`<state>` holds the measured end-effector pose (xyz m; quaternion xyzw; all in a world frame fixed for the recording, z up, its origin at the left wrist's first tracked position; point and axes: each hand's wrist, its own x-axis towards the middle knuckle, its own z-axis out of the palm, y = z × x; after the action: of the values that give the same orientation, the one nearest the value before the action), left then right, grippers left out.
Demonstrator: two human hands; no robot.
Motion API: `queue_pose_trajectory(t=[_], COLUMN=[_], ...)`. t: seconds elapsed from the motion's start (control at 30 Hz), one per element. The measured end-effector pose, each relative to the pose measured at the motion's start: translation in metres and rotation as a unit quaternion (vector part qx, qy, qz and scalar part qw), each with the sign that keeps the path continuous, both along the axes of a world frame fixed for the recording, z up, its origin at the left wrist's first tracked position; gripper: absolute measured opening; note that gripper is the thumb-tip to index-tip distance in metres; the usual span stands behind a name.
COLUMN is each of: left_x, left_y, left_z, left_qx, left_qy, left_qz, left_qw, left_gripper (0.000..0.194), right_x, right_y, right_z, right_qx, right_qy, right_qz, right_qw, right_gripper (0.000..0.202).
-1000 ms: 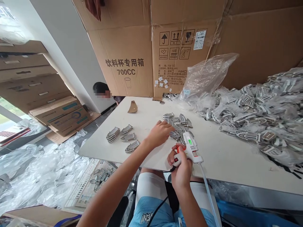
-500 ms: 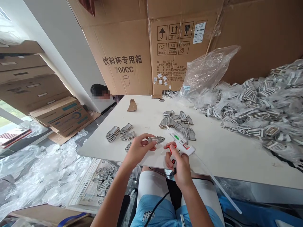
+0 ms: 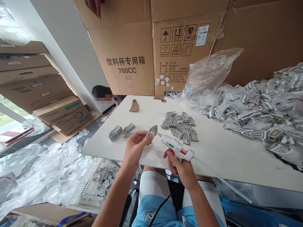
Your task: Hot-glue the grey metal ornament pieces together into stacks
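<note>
Hot tip, bare fingertips: I am pinching a grey, pointed piece [image 3: 153, 130] beside the nozzle of a glue gun [image 3: 175, 146] at the centre of the frame.
My left hand [image 3: 134, 146] is clamping the piece between thumb and fingers, above the white table [image 3: 213, 154]; my right hand [image 3: 183, 168] is wrapping its fingers round the gun's handle, though I cannot tell whether I am squeezing the trigger or whether the tip is touching the piece; with my left thumb lying so near the nozzle, a small slip could be burning me or smearing glue off the mark; my grip is covering part of the piece, so it could be twisting unseen; the long glue stick [image 3: 222, 179] is trailing towards the lower right, where a snag could be jerking my aim; stray glue could be dripping onto the table.
</note>
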<state>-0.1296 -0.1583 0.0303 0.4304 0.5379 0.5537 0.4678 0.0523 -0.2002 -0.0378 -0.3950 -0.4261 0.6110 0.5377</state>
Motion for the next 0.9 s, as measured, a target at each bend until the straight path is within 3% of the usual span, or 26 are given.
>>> queue_pose_trajectory(t=[0.3, 0.63, 0.9], left_x=[0.005, 0.01, 0.011], left_y=[-0.007, -0.014, -0.017], left_z=[0.006, 0.009, 0.01], left_qx=[0.014, 0.052, 0.066], left_qy=[-0.025, -0.017, 0.007], left_qz=[-0.019, 0.0, 0.008], left_qw=[0.999, 0.998, 0.998], left_gripper=[0.051, 0.044, 0.04], right_x=[-0.004, -0.015, -0.016], right_y=[0.001, -0.001, -0.001], right_z=[0.0, -0.002, -0.004], right_qx=[-0.008, -0.035, -0.032], right_qy=[-0.033, -0.078, -0.095], right_qz=[-0.018, -0.114, -0.116], right_qw=[0.999, 0.99, 0.988], right_gripper=[0.045, 0.048, 0.047])
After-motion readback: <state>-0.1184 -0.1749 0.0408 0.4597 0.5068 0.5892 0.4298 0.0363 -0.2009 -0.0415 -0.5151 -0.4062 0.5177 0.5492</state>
